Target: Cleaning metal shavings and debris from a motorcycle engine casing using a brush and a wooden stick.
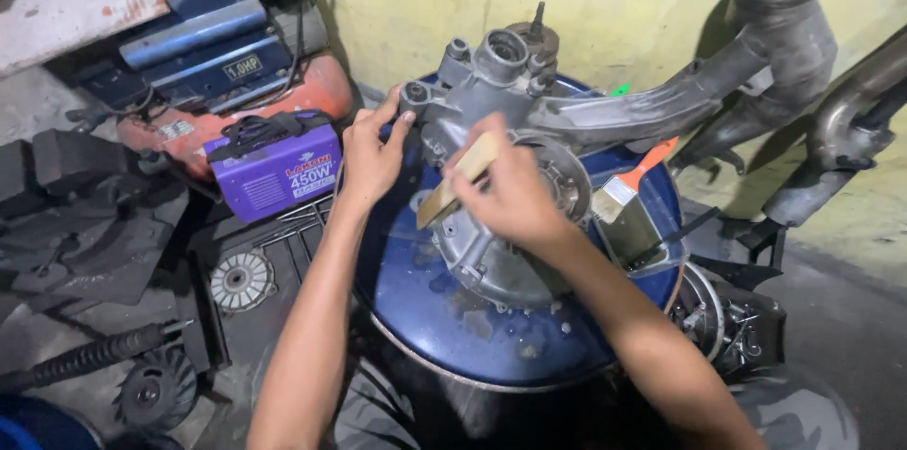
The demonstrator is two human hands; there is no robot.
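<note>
A purple box [277, 169] with a black handle and a pale printed label is seen at nine o'clock. At ten o'clock, a small white label [243, 67] is fixed on a blue machine [203, 39].

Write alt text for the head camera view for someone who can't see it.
Seen from above, a person's right hand presses a flat tan strip against a grey metal engine casing resting on a blue drum lid, while the left hand grips the casing's edge. A purple box and dark engine parts lie left.
</note>
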